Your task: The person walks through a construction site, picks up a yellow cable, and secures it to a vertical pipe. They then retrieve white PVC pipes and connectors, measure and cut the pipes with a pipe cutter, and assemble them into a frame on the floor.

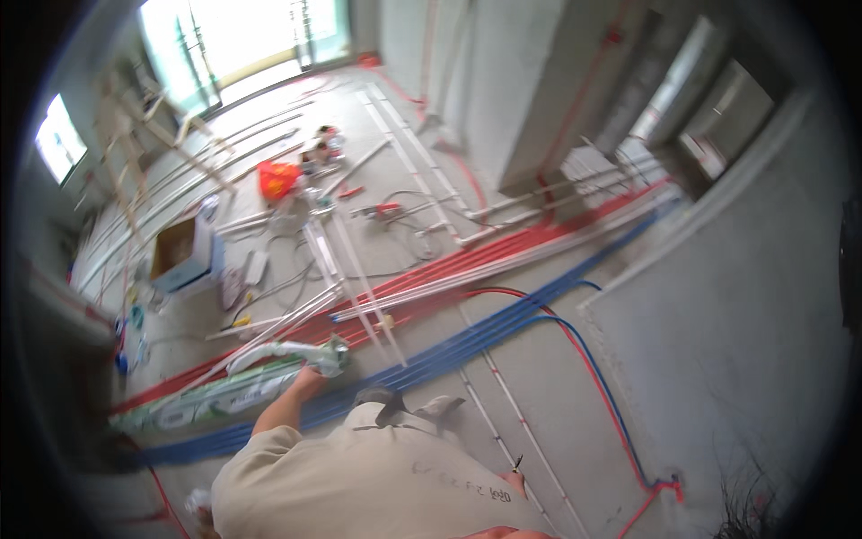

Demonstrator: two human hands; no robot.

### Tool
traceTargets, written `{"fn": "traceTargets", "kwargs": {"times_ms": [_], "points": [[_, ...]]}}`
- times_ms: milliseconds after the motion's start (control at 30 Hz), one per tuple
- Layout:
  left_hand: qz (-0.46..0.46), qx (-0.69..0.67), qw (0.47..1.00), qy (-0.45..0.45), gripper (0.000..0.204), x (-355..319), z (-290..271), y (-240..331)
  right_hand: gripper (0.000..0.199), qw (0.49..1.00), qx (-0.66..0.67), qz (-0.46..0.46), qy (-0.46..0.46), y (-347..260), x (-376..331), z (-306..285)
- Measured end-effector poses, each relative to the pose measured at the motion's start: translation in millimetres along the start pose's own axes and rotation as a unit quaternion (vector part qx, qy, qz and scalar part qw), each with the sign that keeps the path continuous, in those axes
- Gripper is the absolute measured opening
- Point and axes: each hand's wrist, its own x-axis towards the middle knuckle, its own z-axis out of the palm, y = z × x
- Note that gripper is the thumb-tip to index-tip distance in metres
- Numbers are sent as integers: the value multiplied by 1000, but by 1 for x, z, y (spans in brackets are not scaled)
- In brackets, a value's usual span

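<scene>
My left hand (310, 381) reaches forward and is closed on the end of a long green-and-white plastic wrapper (329, 357). The wrapper lies along a bundle of pipes in green packaging (215, 400), on the floor to the left. Close to my right side, my right hand (515, 482) is partly hidden by my beige shirt. A small, dark, pointed tool (518, 463) sticks up from its fingers; its kind is too small to make out. Beneath my shirt front show my shoes (384, 398).
Blue pipes (503, 322) and red pipes (485, 258) run across the floor ahead. White pipes (359, 287) lie across them. Farther off stand an open cardboard box (180, 254), a red bag (278, 180) and a wooden ladder (126, 148). A grey wall (718, 296) rises at right.
</scene>
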Motion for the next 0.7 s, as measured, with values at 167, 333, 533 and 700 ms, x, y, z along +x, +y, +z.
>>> {"fn": "traceTargets", "kwargs": {"times_ms": [167,333,533,700], "points": [[66,122,983,-123,16,4,70,141,8,977,209,27,40,29,57,-27],[133,164,957,-196,12,34,127,251,9,953,301,-15,27,10,49,-32],[91,337,927,-140,18,99,211,323,15,976,215,-33,-27,-3,81,-20],[55,365,901,-228,20,188,300,390,15,992,47,-107,-49,-66,115,-34]]}}
